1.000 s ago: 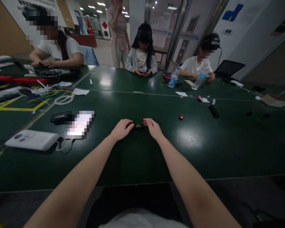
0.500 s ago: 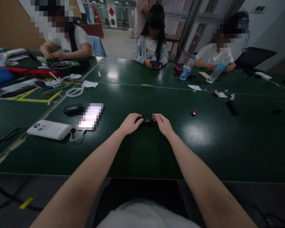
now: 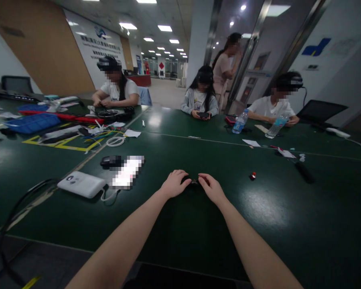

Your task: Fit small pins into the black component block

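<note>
On the green table, a small dark object [image 3: 194, 182] with a lighter patch lies between my two hands; its kind is too small to make out. My left hand [image 3: 175, 184] is curled at its left end, with thumb and fingers closed about it. At the other end, my right hand [image 3: 212, 188] has its fingers bent together against the object, the fingertips partly covering it. To the right on the tabletop lies a small red and white item [image 3: 252, 176].
Left of my hands lie a white power bank [image 3: 81, 185], a lit phone [image 3: 128, 172] and a black case-like item [image 3: 110, 161]. Coiled white cable [image 3: 115, 141], a blue tray [image 3: 33, 123] and water bottles [image 3: 240, 122] stand farther off. Several people sit across the table [image 3: 168, 150].
The camera has tilted up, so everything sits lower in view. My right fingers have come closer to the dark object and now meet its right end; my left hand stays at its left end.
</note>
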{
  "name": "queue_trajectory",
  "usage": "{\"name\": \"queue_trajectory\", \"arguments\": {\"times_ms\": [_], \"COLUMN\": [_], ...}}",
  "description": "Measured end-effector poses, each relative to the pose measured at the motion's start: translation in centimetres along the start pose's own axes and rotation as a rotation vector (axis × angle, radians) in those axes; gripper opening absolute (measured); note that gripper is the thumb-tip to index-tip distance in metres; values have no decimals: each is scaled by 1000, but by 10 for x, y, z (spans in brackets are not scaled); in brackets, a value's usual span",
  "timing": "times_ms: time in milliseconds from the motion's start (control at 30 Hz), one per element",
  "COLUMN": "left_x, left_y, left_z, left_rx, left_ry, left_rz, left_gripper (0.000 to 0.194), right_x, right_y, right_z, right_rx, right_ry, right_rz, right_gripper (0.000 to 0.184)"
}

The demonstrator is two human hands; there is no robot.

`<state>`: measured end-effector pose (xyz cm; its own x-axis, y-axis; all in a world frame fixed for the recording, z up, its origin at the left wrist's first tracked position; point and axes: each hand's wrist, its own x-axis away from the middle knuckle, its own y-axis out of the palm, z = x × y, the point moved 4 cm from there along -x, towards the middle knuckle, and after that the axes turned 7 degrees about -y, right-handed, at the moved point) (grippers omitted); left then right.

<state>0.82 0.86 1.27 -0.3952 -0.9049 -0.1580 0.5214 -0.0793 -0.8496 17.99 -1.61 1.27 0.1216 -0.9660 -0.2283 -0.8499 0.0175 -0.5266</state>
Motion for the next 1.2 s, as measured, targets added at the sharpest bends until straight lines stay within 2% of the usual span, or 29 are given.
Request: {"name": "queue_trajectory", "arguments": {"times_ms": [233, 433, 600, 700, 900, 1200], "left_x": [0, 3, 5, 4, 0, 3], "left_y": [1, -4, -9, -8, -3, -4], "left_z": [-1, 4, 6, 1, -8, -6], "left_rx": [28, 67, 104, 128, 174, 223], "left_ry": [-18, -33, 4, 37, 63, 42], "left_rz": [-42, -48, -73, -100, -139, -120], "left_gripper": [45, 43, 41, 38, 29, 28], "right_x": [-1, 0, 1, 2, 1, 2], "right_y": [0, -1, -2, -1, -2, 2], "right_z": [5, 0, -3, 2, 0, -9], "right_rx": [6, 29, 59, 18, -15, 27], "right_ry": [23, 8, -27, 25, -50, -96], "right_rz": [-11, -30, -50, -78, -108, -163], "right_gripper": [39, 37, 37, 40, 36, 27]}}
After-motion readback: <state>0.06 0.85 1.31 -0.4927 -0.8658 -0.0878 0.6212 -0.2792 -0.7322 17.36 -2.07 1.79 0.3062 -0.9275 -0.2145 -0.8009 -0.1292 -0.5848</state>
